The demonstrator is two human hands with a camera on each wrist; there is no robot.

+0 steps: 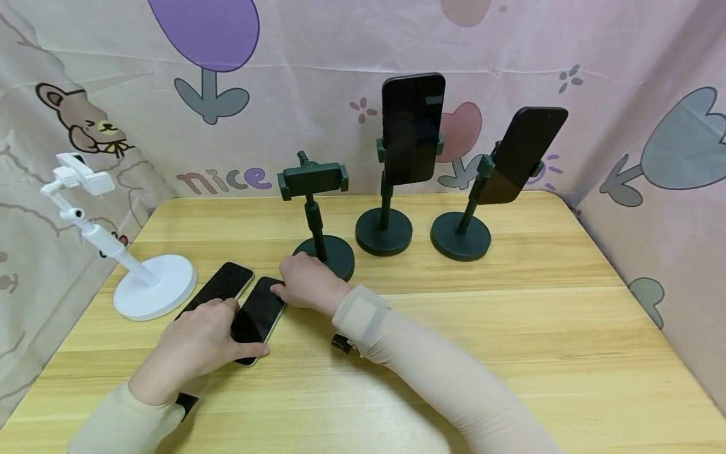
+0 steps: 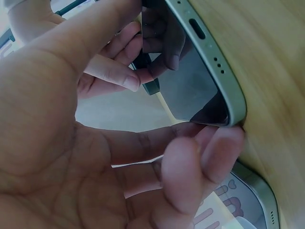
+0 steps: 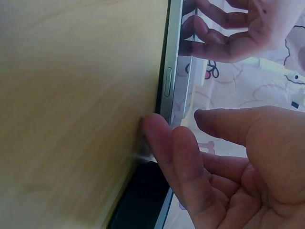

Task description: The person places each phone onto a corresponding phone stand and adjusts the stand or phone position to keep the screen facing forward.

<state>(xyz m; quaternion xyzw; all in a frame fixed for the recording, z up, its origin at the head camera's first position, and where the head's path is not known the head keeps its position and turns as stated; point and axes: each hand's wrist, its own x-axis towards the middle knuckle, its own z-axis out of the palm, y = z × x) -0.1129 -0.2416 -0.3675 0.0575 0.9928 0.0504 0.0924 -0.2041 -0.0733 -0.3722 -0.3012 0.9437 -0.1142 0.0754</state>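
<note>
A smartphone (image 1: 258, 318) with a black screen and pale green frame lies on the table, its screen up. My left hand (image 1: 198, 337) grips its near end, thumb along the right edge, curled fingers at the opposite edge. In the left wrist view, those fingers (image 2: 224, 148) meet the corner beside the charging port. My right hand (image 1: 312, 284) is at the phone's far right corner, in front of a dark green phone stand (image 1: 334, 255). Its fingertips are at the phone's side in the right wrist view, with the thumb (image 3: 219, 124) held apart from them.
Just left lies a second smartphone (image 1: 224, 284), partly behind my left hand. A white phone stand (image 1: 155, 287) is at the table's left. At the back, two green stands (image 1: 384, 232) (image 1: 460, 236) hold upright phones (image 1: 414, 129) (image 1: 522, 154). A patterned cloth (image 1: 317, 75) hangs behind the table.
</note>
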